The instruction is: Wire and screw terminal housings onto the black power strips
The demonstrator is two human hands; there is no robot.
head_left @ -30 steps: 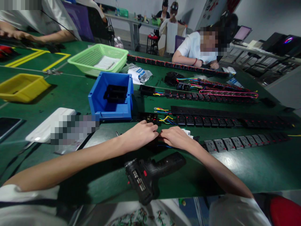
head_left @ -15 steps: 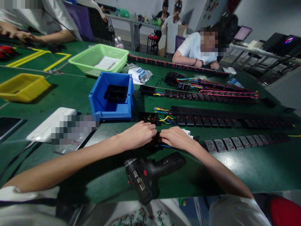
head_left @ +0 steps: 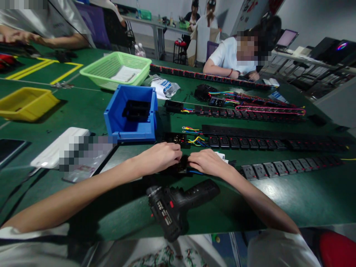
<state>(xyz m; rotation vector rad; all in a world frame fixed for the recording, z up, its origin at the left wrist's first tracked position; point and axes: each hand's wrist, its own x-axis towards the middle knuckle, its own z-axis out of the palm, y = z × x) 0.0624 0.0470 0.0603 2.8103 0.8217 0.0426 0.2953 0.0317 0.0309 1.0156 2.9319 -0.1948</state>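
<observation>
Nearest the person's lap, a black cordless drill [head_left: 167, 211] lies on the green bench [head_left: 289, 207], collar end angled away to the left, handle stretching right. Just beyond it, the left hand [head_left: 161, 157] bends over a dark module [head_left: 182, 165], its fingers [head_left: 177, 151] curled close together; I can't tell from here whether they pinch anything. The right hand [head_left: 210, 161] comes in from the other side, fingers [head_left: 194, 159] bent and nearly together at the module's right end, and their hold is hidden too. The module sits between the two hands, mostly covered, so its own long axis is hard to read. A blue wire [head_left: 196, 172] leads from it rightward, toward a row of grey sockets [head_left: 280, 168], whose long axis runs sideways across the bench, the right end tipped slightly away. Behind the hands, a black socket strip [head_left: 244, 142] lies lengthwise left to right, coloured wires [head_left: 198, 141] at its left end. Farther off stand a blue bin [head_left: 130, 136], opening toward the person, and a light green basket [head_left: 97, 76].
</observation>
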